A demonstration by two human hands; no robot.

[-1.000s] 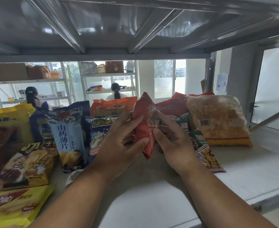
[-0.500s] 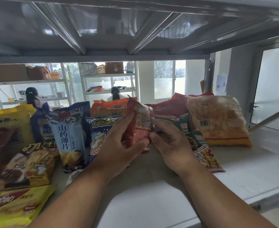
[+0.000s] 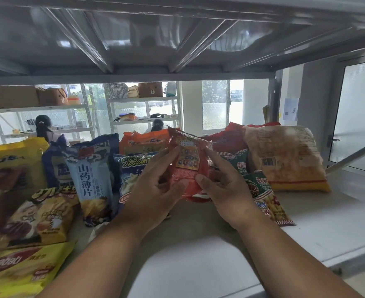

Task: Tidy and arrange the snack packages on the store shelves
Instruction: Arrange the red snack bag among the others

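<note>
I observe both hands closed on one red snack packet (image 3: 188,166), held upright above the grey shelf deck (image 3: 328,218) at centre. The left hand (image 3: 153,190) grips its left edge, thumb on the front face; the right hand (image 3: 226,188) pinches the right edge, thumb low on the front. The packet's lower edge is partly hidden behind the thumbs, and its print is too small to read.

Left of the hands stands a pale blue chip bag (image 3: 92,181), upright. A blue-green bag (image 3: 132,175) is partly covered by the left hand. A green prawn-cracker bag (image 3: 261,190) lies flat, partly behind the right hand. At far right a clear bag of pale snacks (image 3: 285,158) leans upright. A yellow Nabati pack (image 3: 22,267) is cut off by the frame's lower left.
</note>
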